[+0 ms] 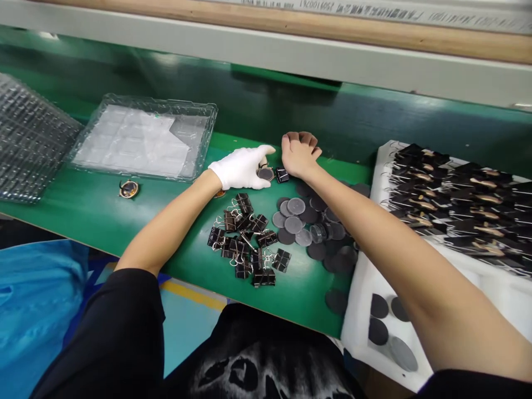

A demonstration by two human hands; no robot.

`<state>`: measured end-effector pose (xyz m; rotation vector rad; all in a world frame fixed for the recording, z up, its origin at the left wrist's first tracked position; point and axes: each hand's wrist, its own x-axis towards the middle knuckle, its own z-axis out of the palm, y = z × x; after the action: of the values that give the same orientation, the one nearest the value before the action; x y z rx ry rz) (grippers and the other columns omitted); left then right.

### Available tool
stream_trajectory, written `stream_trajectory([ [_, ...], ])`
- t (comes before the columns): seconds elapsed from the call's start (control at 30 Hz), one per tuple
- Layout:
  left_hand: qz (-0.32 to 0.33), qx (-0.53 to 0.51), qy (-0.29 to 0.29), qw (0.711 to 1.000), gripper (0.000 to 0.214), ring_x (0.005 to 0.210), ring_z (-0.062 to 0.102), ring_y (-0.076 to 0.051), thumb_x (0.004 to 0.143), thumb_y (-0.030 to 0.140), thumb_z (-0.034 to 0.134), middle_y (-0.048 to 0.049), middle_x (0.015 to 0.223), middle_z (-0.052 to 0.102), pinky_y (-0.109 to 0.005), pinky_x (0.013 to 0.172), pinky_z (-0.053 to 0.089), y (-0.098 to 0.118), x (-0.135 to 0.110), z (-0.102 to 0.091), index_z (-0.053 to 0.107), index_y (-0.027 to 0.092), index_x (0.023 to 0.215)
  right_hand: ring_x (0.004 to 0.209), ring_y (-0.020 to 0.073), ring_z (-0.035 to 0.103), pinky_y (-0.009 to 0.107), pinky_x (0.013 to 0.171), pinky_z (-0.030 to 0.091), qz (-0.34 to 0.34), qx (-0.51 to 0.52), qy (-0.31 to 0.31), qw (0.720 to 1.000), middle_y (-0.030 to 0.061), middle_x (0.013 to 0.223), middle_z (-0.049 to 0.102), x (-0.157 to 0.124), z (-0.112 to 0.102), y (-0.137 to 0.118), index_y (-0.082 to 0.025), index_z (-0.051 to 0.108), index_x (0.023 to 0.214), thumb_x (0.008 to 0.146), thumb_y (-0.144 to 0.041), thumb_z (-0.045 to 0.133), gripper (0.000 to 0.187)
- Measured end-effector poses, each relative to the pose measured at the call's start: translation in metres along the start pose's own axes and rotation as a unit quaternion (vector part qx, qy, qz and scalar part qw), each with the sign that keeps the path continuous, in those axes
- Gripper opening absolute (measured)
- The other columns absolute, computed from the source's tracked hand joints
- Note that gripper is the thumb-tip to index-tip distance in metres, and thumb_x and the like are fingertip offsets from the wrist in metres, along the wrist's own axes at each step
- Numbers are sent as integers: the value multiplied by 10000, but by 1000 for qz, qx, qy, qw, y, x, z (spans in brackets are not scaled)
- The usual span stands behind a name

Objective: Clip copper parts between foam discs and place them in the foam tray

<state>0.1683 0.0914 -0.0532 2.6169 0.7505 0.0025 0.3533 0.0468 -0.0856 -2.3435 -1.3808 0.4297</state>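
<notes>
My left hand (243,168), in a white glove, has its thumb and fingers around a small round watch-like part (265,174) with a dark face. My bare right hand (300,154) is just right of it, fingers loosely bent and apart, with nothing visible in them. Below its wrist, close to the round part, is a black binder clip (282,175). A pile of black binder clips (243,241) with silver handles lies nearer to me. Beside the pile, dark grey discs (296,206) are scattered, some overlapping. Another round part (220,193) is partly hidden under my left wrist.
A similar round part (128,189) lies on the green table (95,213). Behind it is a clear plastic tray (199,149) with white sheets; stacked clear trays (33,138) stand far left. At right, a white foam box (361,299) holds rows of clipped parts and loose discs.
</notes>
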Motion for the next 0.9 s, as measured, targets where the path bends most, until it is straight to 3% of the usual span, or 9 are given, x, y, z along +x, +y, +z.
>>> stream_trajectory([
  [0.37, -5, -38, 15, 999, 923, 1098, 712, -254, 811, 382, 756, -92, 1254, 715, -367, 989, 537, 19, 5, 11, 316, 159, 1591, 1509, 416, 280, 762, 1158, 176, -44, 7, 41, 998, 184, 1536, 405, 25, 24, 26, -252, 537, 1416, 1109, -520, 184, 539],
  [0.73, -6, -7, 18, 1000, 908, 1108, 711, -272, 834, 396, 766, -104, 1248, 708, -365, 998, 540, 22, 4, 10, 319, 141, 1582, 1503, 420, 302, 767, 1134, 200, -24, 13, 70, 997, 197, 1499, 415, 21, 26, 20, -232, 539, 1357, 1107, -455, 178, 493],
  [0.9, 15, 14, 24, 999, 951, 1248, 654, -327, 825, 465, 768, -138, 1408, 648, -407, 1057, 508, 22, 3, 10, 326, 176, 1616, 1513, 414, 299, 745, 1164, 188, -4, 46, 68, 997, 200, 1491, 436, 18, 21, 11, -209, 565, 1329, 1103, -465, 240, 471],
])
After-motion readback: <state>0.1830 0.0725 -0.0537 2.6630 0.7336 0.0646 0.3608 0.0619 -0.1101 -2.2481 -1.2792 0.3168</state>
